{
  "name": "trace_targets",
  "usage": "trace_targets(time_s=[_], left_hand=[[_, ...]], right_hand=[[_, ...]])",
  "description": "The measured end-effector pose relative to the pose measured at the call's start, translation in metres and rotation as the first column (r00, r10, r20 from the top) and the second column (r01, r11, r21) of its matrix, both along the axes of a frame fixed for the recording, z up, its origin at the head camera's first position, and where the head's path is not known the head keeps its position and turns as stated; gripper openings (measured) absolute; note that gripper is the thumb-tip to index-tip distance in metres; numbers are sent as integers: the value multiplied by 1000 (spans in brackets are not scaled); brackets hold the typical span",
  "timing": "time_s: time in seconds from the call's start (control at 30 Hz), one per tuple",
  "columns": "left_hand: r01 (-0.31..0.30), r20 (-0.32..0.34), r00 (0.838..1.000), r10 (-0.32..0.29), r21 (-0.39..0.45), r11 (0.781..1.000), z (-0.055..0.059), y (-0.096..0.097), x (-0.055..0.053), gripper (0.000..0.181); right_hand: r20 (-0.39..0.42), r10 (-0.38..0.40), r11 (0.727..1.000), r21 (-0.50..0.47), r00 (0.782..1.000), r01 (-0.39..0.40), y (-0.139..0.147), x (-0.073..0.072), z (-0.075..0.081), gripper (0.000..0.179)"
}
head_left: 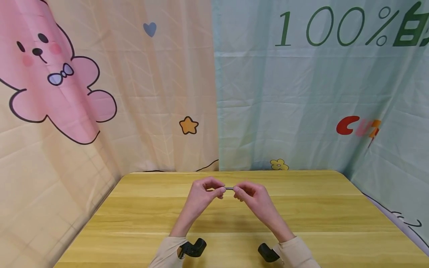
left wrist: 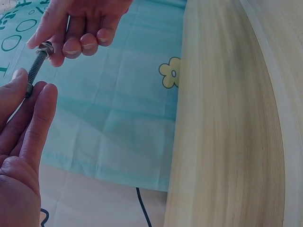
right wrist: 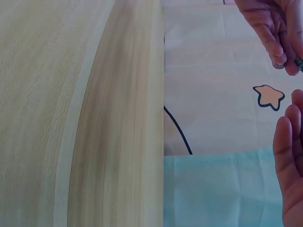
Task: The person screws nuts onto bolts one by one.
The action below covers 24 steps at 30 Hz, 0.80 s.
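Observation:
A slim threaded metal bolt [head_left: 229, 188] spans the gap between the fingertips of both hands, held above the table. The left hand [head_left: 202, 195] pinches one end between thumb and fingers. At the other end, the right hand [head_left: 256, 197] has thumb and index finger on a shiny nut [left wrist: 46, 47]. Grey thread of the bolt [left wrist: 35, 68] shows between the hands in the left wrist view, slanting. Loosely bent, the other fingers of the right hand [left wrist: 87, 23] lie below its grip. In the right wrist view only a small dark end of the bolt [right wrist: 299, 64] shows.
Below the hands lies a light wooden table [head_left: 140, 216]. Printed curtains [head_left: 167, 93] hang behind it and at both sides. A black wrist camera [head_left: 194, 248] sits by the left sleeve, another black camera [head_left: 268, 253] by the right sleeve.

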State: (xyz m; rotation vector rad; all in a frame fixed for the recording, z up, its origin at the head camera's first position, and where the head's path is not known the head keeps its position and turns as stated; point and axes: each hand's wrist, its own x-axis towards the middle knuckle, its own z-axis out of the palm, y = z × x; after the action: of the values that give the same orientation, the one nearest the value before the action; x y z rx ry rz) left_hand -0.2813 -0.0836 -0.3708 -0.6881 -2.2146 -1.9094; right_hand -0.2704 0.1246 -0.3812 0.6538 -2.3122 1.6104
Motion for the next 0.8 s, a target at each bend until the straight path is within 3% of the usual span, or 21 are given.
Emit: trace_targets(time_s=[0.17, 0.33, 0.53, 0.8], left_hand=[[-10, 19, 1000, 11, -1, 1000, 10, 3, 8, 6], [-9, 10, 1000, 9, -7, 1000, 23, 3, 20, 5], [3, 11, 1000, -3, 3, 1000, 25, 2, 21, 6], [5, 19, 1000, -5, 9, 1000, 24, 2, 21, 6]], right_hand=[[31, 11, 1000, 6, 999, -11, -2, 0, -1, 23], [-17, 47, 999, 12, 999, -46, -2, 0, 0, 29], [-80, 75, 997, -9, 994, -76, 0, -1, 0, 23], [-37, 53, 998, -11, 998, -54, 1, -1, -1, 19]])
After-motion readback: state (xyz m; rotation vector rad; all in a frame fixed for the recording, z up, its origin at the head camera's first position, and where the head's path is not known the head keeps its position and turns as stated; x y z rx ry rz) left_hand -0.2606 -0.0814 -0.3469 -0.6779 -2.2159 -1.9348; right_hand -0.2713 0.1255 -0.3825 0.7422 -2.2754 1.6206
